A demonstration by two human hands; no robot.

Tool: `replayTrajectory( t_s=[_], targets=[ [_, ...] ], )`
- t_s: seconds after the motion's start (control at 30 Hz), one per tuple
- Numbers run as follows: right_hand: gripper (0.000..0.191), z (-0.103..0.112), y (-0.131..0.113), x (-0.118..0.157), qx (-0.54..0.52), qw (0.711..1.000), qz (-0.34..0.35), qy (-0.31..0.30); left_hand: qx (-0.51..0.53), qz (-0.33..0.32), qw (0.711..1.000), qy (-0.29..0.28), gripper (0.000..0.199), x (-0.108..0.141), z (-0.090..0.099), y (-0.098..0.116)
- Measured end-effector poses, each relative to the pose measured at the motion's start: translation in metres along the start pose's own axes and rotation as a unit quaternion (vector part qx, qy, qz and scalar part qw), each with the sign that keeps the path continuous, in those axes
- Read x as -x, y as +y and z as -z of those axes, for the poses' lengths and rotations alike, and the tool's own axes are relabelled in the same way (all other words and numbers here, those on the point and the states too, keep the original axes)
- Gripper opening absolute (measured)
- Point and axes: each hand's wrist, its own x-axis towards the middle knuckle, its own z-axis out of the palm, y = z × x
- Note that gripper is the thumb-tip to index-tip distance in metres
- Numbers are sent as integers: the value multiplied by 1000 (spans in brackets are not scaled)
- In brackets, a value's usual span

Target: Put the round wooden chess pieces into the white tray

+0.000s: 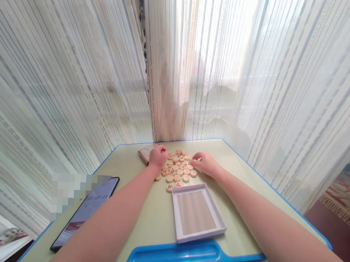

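Several round wooden pieces, some marked in red or black, lie in a loose cluster on the pale table. At the cluster's left side is my left hand, its fingers curled in; what they hold, if anything, is hidden. My right hand is at the right edge of the cluster, thumb and fingers bent towards the pieces, and whether a piece is between them is too small to tell. A shallow open box with a white rim sits in front of the pieces.
Behind my left hand lies a flat patterned box. A phone showing a timer rests at the left, beside my left forearm. The table has a blue edge and a blue front tray. Striped curtains hang behind it.
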Motion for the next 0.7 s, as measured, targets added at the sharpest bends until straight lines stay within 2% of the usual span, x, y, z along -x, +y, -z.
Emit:
replayTrajectory(
  t_s=[0.17, 0.3, 0.4, 0.5, 0.7],
  targets=[
    [11, 1, 9, -3, -1, 999, 50, 17, -56, -53, 996, -49, 9, 4, -2, 6],
    [24, 2, 9, -3, 3, 997, 77, -17, -45, -58, 995, -61, 8, 4, -1, 6],
    [32, 4, 5, 1, 4, 995, 99, -20, 12, -37, 998, -57, 7, 5, -1, 8],
    [25, 7, 0, 5, 17, 995, 100, -10, 73, -11, 994, -77, 7, 6, -1, 12],
    [22, 13, -6, 10, 28, 993, 88, -74, 119, 52, 983, -126, 6, 5, 4, 15]
  ],
)
